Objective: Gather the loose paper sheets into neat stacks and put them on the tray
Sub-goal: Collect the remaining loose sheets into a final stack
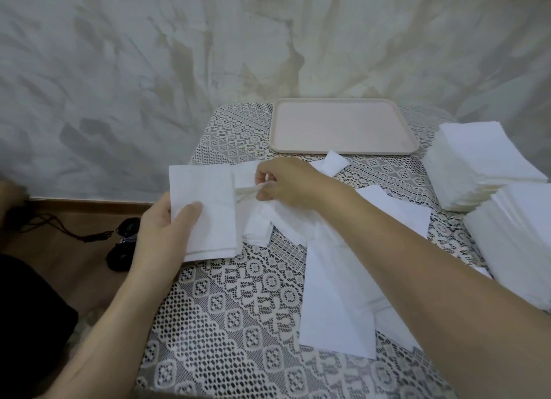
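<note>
A bare stretch of the lace-covered desk (238, 324) lies open along the near edge, toward the near left corner. At the far edge, the flat bed of the pink tray (343, 130) is uncovered. Loose paper sheets (334, 303) overlap across the middle, and a small sheet (335, 163) lies just beside the tray's near rim. A far paper stack (483, 163) and a near paper stack (518, 234) wall the right edge. The right forearm (417, 264) slants over the sheets from the near right. The left hand (161, 234), gripping a held stack (208, 195), fills the left edge.
</note>
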Demonstrator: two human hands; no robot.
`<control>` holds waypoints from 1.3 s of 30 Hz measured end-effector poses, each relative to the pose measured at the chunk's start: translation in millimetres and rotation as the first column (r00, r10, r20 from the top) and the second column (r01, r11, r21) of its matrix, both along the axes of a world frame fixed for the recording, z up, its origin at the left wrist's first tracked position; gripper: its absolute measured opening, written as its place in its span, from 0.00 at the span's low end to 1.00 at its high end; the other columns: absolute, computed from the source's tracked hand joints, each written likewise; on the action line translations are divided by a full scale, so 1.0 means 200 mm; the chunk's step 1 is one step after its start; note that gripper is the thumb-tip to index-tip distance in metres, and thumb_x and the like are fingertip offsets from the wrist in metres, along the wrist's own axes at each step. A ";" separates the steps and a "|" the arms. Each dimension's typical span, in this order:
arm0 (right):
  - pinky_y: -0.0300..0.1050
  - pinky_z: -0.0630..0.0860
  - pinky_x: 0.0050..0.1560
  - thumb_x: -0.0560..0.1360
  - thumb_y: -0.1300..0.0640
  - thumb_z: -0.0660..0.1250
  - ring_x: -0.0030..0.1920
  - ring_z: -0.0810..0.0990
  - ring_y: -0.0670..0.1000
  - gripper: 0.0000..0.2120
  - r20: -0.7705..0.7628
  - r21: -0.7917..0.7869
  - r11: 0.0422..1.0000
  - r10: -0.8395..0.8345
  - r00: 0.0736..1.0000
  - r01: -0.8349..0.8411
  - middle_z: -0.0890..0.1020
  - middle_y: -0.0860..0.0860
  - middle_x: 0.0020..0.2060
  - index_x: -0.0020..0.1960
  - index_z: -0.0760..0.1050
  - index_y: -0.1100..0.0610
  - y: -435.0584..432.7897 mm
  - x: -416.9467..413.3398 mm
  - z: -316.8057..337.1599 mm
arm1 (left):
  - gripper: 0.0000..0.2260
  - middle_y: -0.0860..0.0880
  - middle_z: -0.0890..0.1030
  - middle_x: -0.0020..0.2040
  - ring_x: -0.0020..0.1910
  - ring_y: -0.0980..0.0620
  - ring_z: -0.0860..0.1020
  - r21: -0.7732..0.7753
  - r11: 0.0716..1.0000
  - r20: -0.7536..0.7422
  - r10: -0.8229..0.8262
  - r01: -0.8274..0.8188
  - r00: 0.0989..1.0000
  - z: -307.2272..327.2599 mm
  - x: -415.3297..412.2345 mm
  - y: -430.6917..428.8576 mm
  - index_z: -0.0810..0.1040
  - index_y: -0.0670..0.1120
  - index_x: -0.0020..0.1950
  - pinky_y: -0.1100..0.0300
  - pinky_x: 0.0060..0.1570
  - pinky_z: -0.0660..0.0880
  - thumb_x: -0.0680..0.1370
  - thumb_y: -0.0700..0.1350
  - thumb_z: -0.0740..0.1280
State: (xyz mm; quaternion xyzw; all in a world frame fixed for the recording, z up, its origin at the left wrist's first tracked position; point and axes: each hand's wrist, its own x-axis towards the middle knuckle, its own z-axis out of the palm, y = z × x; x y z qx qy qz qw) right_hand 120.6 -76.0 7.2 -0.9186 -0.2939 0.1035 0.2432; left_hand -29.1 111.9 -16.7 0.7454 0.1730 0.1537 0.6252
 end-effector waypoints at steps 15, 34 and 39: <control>0.48 0.66 0.45 0.76 0.51 0.73 0.49 0.72 0.54 0.05 0.183 -0.055 0.986 -0.146 0.972 0.158 0.76 0.45 0.37 0.47 0.77 0.50 -0.54 -0.36 0.19 | 0.07 0.54 0.87 0.50 0.50 0.48 0.85 -0.128 0.989 -0.008 -0.078 0.076 0.997 0.12 0.01 -0.17 0.81 0.56 0.58 0.53 0.37 0.82 0.84 0.45 0.66; 0.50 0.70 0.42 0.84 0.45 0.60 0.43 0.74 0.52 0.13 0.316 0.078 0.971 -0.240 0.918 0.227 0.75 0.46 0.42 0.47 0.74 0.52 -0.79 -0.58 0.04 | 0.06 0.53 0.88 0.46 0.51 0.42 0.84 -0.139 0.965 -0.042 -0.228 0.220 0.973 0.14 0.07 -0.52 0.82 0.52 0.55 0.46 0.49 0.79 0.83 0.44 0.67; 0.54 0.74 0.41 0.83 0.53 0.62 0.39 0.76 0.56 0.09 0.352 0.101 0.966 -0.258 0.900 0.238 0.76 0.49 0.35 0.44 0.72 0.52 -0.81 -0.55 0.04 | 0.07 0.54 0.89 0.49 0.46 0.50 0.87 -0.205 0.957 -0.035 -0.216 0.204 0.976 0.12 0.05 -0.51 0.81 0.55 0.58 0.53 0.43 0.79 0.84 0.45 0.66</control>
